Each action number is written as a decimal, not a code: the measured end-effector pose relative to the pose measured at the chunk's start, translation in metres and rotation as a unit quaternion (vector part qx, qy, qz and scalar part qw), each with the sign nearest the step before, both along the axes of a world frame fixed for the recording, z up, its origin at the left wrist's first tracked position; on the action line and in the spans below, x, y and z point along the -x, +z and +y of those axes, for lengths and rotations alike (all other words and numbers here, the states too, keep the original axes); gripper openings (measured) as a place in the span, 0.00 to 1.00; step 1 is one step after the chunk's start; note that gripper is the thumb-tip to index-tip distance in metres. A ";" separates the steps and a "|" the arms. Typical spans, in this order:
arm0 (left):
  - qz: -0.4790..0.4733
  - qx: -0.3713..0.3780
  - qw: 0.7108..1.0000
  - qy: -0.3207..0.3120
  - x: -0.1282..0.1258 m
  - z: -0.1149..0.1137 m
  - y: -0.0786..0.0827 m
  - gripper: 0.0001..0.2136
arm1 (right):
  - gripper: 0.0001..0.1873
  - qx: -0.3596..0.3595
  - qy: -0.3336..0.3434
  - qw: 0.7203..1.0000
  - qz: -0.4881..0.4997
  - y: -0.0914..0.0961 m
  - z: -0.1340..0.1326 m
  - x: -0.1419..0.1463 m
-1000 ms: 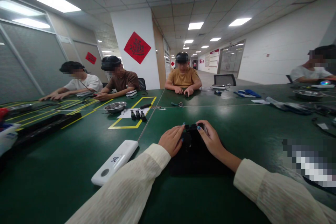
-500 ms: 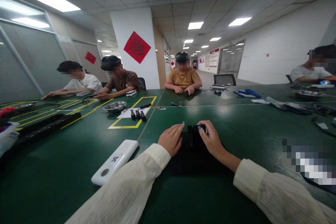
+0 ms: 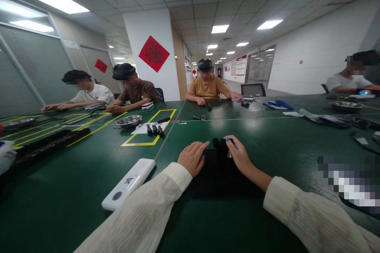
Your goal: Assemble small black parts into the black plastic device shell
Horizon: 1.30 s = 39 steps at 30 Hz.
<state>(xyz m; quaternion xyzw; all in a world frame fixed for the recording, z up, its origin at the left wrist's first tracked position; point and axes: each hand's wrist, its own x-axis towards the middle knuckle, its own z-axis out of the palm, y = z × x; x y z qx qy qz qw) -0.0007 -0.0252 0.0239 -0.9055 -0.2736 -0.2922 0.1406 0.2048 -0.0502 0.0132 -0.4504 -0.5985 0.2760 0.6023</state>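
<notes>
My right hand (image 3: 237, 156) is closed on a small black block-like piece (image 3: 220, 151), with the thumb and fingers at its right side. A shiny spot shows under the thumb; the exact kind of piece cannot be made out. Below it on the green table lies a flat black mat or cloth (image 3: 225, 187). At the mat's left edge rests my left hand (image 3: 191, 159), fingers stretched out and thumb a little apart. Its fingertips point at the black piece, with a small gap between them.
A white power bank (image 3: 129, 185) marked 26 lies left of my left sleeve. Beyond it are several black clips (image 3: 155, 130) on white paper and a metal bowl (image 3: 129, 121). A long black tray (image 3: 53, 148) lies far left. Several people sit around the green table (image 3: 97, 189).
My right hand has drawn the black piece slightly away from my left hand, and more of it shows. Across the table, a person's hand has reached out toward a small dark object.
</notes>
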 end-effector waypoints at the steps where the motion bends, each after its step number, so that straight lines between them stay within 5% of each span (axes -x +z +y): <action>1: 0.000 -0.003 1.000 -0.001 0.000 0.000 0.000 0.23 | 0.14 0.009 0.004 1.000 0.020 -0.001 0.002 -0.001; 18: 0.002 0.011 1.000 0.009 0.000 0.001 -0.002 0.22 | 0.22 0.050 -0.051 0.993 0.090 -0.010 0.016 -0.003; 24: -0.001 0.014 1.000 0.008 0.000 0.000 -0.001 0.22 | 0.14 -0.017 0.006 0.999 -0.032 0.000 0.001 0.001; 31: -0.001 0.006 1.000 0.000 0.000 0.000 -0.001 0.24 | 0.07 -0.095 -0.036 0.978 -0.180 0.011 -0.006 -0.001; 39: 0.011 -0.016 1.000 -0.019 0.001 0.001 -0.002 0.24 | 0.07 -0.122 0.104 0.957 -0.241 0.022 -0.003 -0.018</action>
